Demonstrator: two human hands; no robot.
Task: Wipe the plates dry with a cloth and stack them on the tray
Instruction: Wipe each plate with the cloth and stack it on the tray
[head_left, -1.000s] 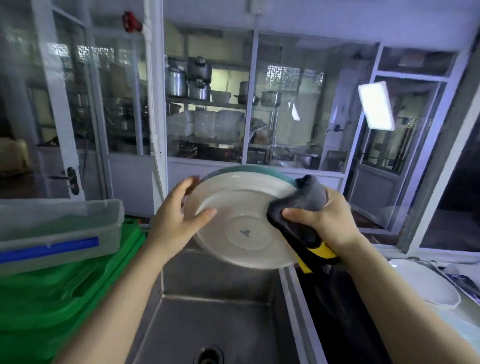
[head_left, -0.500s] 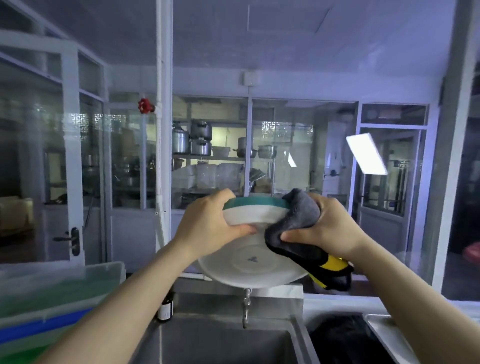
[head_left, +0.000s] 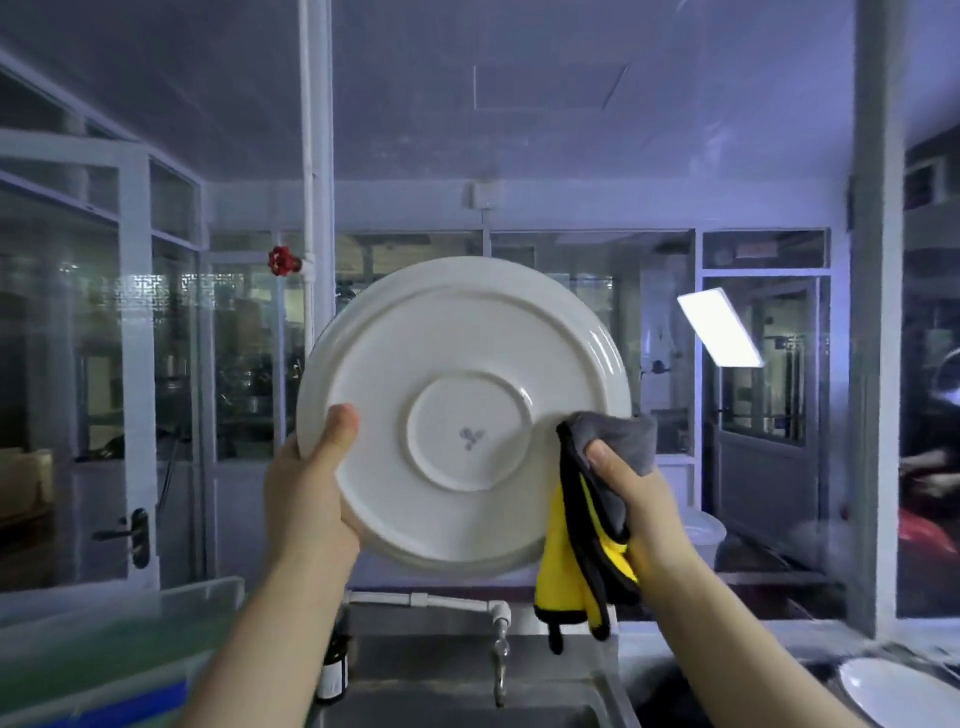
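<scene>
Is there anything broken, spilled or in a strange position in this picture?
Nothing stands out. The white plate is whole, with no chip or crack showing on its underside; the left hand grips its rim and the right hand holds the grey and yellow cloth at its right edge, above the sink.

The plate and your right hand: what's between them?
The grey and yellow cloth, pinched by the right hand against the plate, in the head view.
</scene>
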